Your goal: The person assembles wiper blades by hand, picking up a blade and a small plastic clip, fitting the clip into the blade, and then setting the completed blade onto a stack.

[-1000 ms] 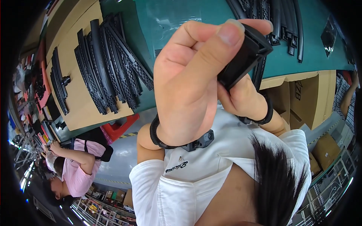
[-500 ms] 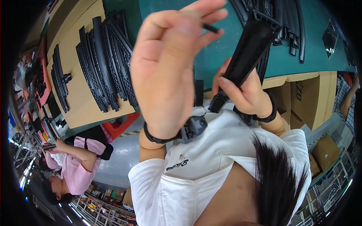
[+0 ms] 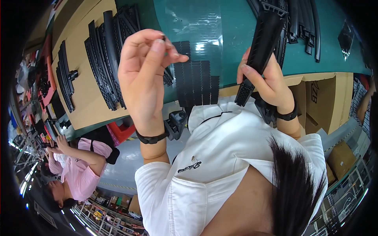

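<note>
A long black ribbed plastic strip [image 3: 260,51] is shown held in the right hand [image 3: 267,84], right of centre in the frame; the fingers are wrapped closed around its lower part, and its upper end rises toward the top edge. The left hand [image 3: 143,74], at centre left, is raised with thumb and fingertips pinched together on a tiny dark piece [image 3: 163,38], too small to be identified. A black wrist strap [image 3: 151,137] with a small device is worn on the left wrist, and a similar black band [image 3: 285,116] on the right. Behind the hands, a green work surface [image 3: 236,35] fills the upper middle of the frame, with a clear plastic bag [image 3: 197,23] and a stack of black ribbed pieces [image 3: 197,82] lying on it. More long black strips [image 3: 106,55] are laid on brown cardboard [image 3: 84,94] at upper left, and others [image 3: 303,19] at upper right. A person in a pink shirt [image 3: 82,173] is seen at lower left. Cardboard boxes [image 3: 319,102] are visible at the right.
</note>
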